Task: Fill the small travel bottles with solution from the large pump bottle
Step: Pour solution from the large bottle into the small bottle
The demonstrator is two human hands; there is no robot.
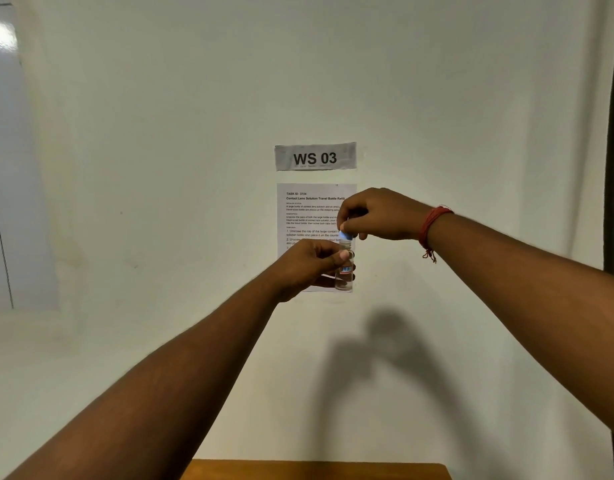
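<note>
Both arms are raised in front of the white wall; the left hand grips a small clear travel bottle, holding it upright in the air; just above it, the right hand pinches a pale blue cap right at the bottle's neck; a red thread bracelet circles the right wrist; behind, a "WS 03" sign tops a printed task sheet; a strip of wooden counter shows along the bottom edge.

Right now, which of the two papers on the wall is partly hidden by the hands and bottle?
The lower instruction sheet. The left hand, right hand and small bottle overlap it; the "WS 03" sign above is fully visible.
</note>
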